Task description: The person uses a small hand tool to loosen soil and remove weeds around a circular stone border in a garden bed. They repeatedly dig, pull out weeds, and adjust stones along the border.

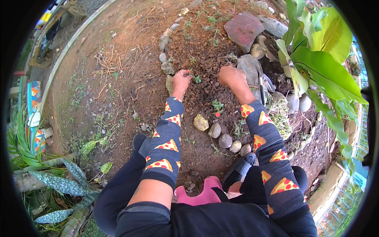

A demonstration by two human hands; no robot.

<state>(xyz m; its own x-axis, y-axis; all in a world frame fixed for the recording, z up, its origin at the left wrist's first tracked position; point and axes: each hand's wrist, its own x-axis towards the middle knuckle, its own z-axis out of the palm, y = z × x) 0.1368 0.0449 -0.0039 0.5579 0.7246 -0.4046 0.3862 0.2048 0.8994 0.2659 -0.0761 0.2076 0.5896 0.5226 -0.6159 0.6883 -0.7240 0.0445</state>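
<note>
My left hand (181, 82) is low over the soil bed, its fingertips at a small orange-red flower (187, 71); whether they pinch it cannot be told. Just right of those fingers grows a green seedling (197, 78). My right hand (233, 77) is curled, knuckles up, over loose dark soil (207, 89) beside a grey rock (248, 69). Its fingertips and anything inside them are hidden. Between my forearms stands another seedling (217, 105) with a red flower (217, 114) at its base.
Stones (225, 141) edge the bed in front and on the left. A reddish slab (244, 31) lies at the back. Right of my right hand is a black-handled tool (261, 89), partly hidden. Broad fern leaves (325, 71) overhang the right side. A pink stool (201, 195) is beneath me.
</note>
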